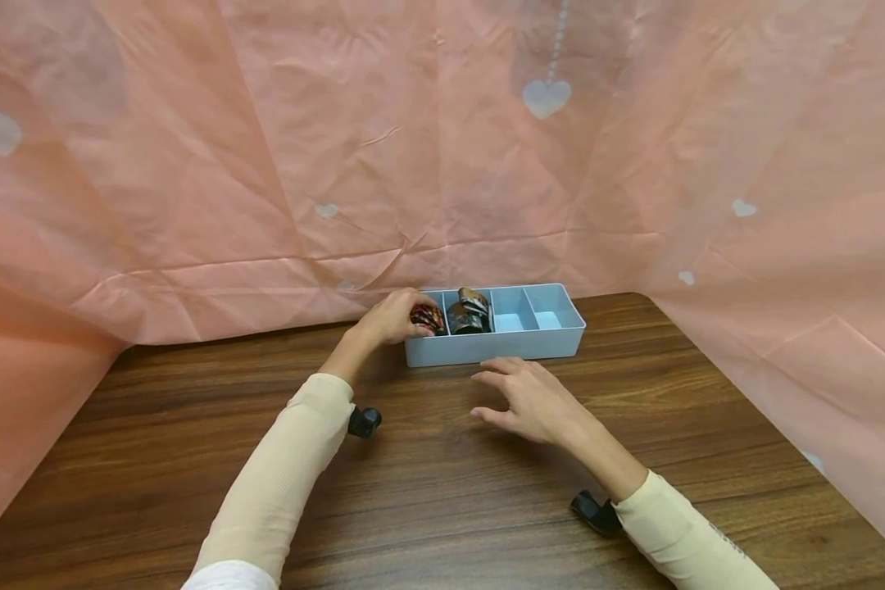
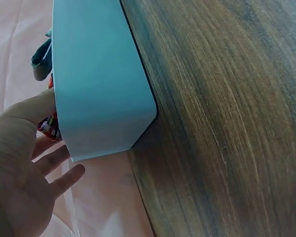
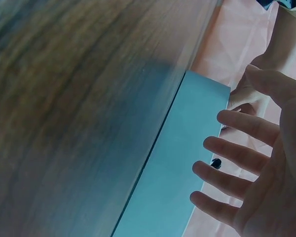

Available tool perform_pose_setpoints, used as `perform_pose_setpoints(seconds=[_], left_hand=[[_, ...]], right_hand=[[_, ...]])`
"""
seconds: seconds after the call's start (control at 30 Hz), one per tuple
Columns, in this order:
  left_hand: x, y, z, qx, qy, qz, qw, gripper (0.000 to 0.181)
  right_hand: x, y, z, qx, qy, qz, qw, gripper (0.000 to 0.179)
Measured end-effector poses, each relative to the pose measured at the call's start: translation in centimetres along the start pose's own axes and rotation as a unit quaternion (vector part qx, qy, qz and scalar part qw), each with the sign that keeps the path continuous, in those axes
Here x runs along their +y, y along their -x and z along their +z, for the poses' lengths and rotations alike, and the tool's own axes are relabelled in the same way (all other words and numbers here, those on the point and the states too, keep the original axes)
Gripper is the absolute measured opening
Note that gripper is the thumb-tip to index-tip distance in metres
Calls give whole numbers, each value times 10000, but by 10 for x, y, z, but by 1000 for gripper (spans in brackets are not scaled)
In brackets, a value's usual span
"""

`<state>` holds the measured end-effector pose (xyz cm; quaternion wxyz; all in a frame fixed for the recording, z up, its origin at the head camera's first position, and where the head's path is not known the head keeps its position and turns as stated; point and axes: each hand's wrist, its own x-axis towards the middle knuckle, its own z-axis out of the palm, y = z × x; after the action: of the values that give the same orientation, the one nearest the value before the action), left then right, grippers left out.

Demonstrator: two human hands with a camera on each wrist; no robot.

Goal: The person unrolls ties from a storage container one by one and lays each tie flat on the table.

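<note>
In the head view, a person's left hand (image 1: 391, 318) pinches a red-and-black bundle (image 1: 428, 318) in the nine o'clock end compartment of a pale-blue four-compartment organizer (image 1: 494, 349); a sideways tug could snag the rim and drag the organizer across the wood-grain table (image 1: 442, 483). One compartment toward three o'clock, a gold-and-black roll (image 1: 474, 300) perches on a dark roll (image 1: 465, 319), above the rim, where a brush of the fingers could topple it. At six o'clock, the right hand (image 1: 533, 401) holds nothing, fingers apart. In the left-wrist view, the bundle shows at nine o'clock, the grip partly hidden by the organizer's wall; a loose pinch could let it slip. In the right-wrist view, spread fingers stand at four o'clock beside the front wall, contact impossible to tell; an accidental push could shift the organizer toward the pink curtain (image 1: 383, 180).
</note>
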<state>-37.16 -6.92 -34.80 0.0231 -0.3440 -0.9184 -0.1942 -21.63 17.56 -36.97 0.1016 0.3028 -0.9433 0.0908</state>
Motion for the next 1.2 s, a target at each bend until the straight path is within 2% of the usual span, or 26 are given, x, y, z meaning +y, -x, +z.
perform_pose_setpoints(seconds=[0.33, 0.57, 1.0, 1.2], left_hand=[[-4, -4, 3, -84, 421, -238, 9988, 51], [-7, -7, 4, -167, 574, -276, 9978, 52], [-4, -11, 3, -564, 18, -641, 9963, 55], [-9, -14, 9, -342, 77, -606, 9975, 52]], right_hand=[[-2, 1, -3, -46, -9, 65, 10000, 52], [-2, 1, -2, -30, 10, 57, 10000, 52], [-3, 1, -1, -8, 106, 26, 9999, 52], [-3, 0, -1, -15, 108, 49, 9999, 52]])
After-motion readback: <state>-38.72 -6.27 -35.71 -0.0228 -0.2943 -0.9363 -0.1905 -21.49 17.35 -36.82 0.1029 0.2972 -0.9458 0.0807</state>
